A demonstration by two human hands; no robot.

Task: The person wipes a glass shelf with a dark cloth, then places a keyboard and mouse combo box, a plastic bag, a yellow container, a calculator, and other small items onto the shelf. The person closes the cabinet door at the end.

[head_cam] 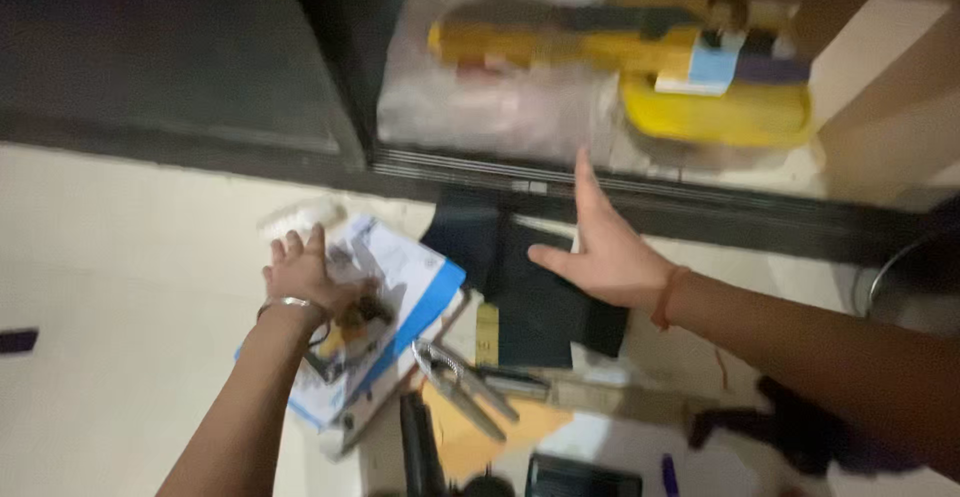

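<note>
My left hand (300, 275) rests palm down on a stack of white and blue papers (415, 287) lying on the pale floor, with a metal bangle on its wrist. My right hand (600, 247) is stretched out with fingers apart, hovering over a dark folded cloth (530, 302) and pointing toward the sill of an open cabinet. It holds nothing. A red thread circles the right wrist.
The cabinet shelf holds a clear plastic bag (480, 107) and yellow items (720, 107). A dark sliding door (170, 47) covers the left side. Metal pliers (460, 382), an orange envelope (490, 432), a dark cloth (790, 422) and a black device (580, 477) lie near me.
</note>
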